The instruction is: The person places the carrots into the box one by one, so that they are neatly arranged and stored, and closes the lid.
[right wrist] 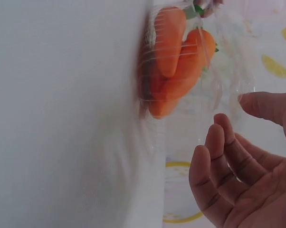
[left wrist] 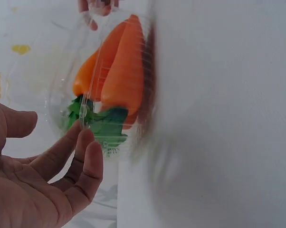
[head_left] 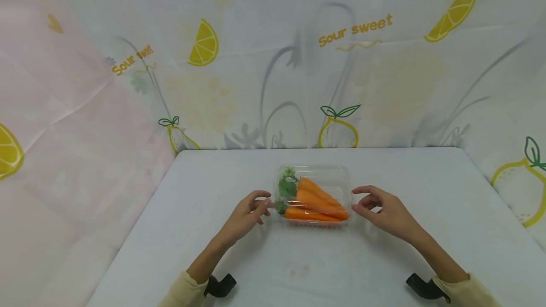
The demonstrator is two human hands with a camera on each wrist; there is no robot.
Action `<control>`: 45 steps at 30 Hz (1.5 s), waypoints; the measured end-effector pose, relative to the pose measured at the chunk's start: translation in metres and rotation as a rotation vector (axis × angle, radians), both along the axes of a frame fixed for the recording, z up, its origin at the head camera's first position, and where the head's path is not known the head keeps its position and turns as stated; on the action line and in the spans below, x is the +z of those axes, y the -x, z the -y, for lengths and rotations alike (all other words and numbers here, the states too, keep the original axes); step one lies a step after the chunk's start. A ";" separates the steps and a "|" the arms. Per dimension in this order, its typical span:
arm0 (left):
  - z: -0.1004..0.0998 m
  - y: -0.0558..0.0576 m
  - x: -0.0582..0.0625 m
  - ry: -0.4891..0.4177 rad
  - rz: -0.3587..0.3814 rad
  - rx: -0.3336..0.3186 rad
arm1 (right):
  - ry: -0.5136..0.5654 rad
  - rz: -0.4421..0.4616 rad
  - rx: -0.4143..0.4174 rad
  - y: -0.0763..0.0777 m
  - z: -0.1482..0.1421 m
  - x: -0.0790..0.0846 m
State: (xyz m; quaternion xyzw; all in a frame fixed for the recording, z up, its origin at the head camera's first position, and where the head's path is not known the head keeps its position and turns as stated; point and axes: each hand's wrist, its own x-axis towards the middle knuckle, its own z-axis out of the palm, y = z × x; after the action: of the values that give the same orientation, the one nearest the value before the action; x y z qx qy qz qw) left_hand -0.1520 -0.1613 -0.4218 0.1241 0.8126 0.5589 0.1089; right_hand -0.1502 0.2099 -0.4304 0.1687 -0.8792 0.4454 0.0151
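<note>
A clear plastic clamshell box (head_left: 337, 180) sits on the white table with its lid over the contents. Inside lie orange carrots (head_left: 317, 203) with green leafy tops (head_left: 287, 188) toward the left end. At the box's left end is my left hand (head_left: 244, 216), its fingers bent loosely; in the left wrist view the fingertips (left wrist: 86, 137) are at the rim and the thumb stands apart from it. On the opposite end my right hand (head_left: 390, 213) has thumb and fingers spread, the thumb tip (right wrist: 250, 102) close to the clear plastic. Whether it touches I cannot tell.
The white table (head_left: 204, 179) extends around the box. Behind it hangs a pale cloth (head_left: 256, 84) printed with lemons and lettering. Black wrist mounts (head_left: 221, 286) stick out beside both sleeves.
</note>
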 end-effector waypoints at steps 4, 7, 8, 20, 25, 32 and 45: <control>-0.003 -0.003 -0.001 0.011 -0.017 0.028 | -0.019 0.038 -0.010 -0.003 0.002 0.002; -0.007 -0.005 -0.002 0.018 -0.033 0.067 | -0.035 0.066 -0.012 -0.004 0.003 0.004; -0.008 -0.005 -0.003 0.021 -0.036 0.084 | -0.040 0.075 -0.011 -0.005 0.003 0.004; -0.018 -0.007 -0.008 -0.073 0.022 0.243 | 0.033 0.278 0.052 -0.004 0.004 0.005; -0.016 -0.006 -0.007 -0.076 0.091 0.228 | 0.130 0.383 0.057 -0.004 0.006 0.003; -0.013 -0.008 -0.009 -0.050 0.309 0.081 | 0.214 0.518 0.041 -0.001 0.008 0.003; -0.011 -0.002 -0.011 -0.170 0.341 0.009 | 0.309 0.556 0.102 0.003 0.006 0.002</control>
State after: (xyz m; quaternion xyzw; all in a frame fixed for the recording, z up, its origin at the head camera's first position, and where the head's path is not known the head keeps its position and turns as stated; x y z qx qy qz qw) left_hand -0.1504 -0.1503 -0.4324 0.0327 0.7327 0.6391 0.2316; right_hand -0.1532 0.2035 -0.4285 0.0802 -0.7620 0.6028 -0.2227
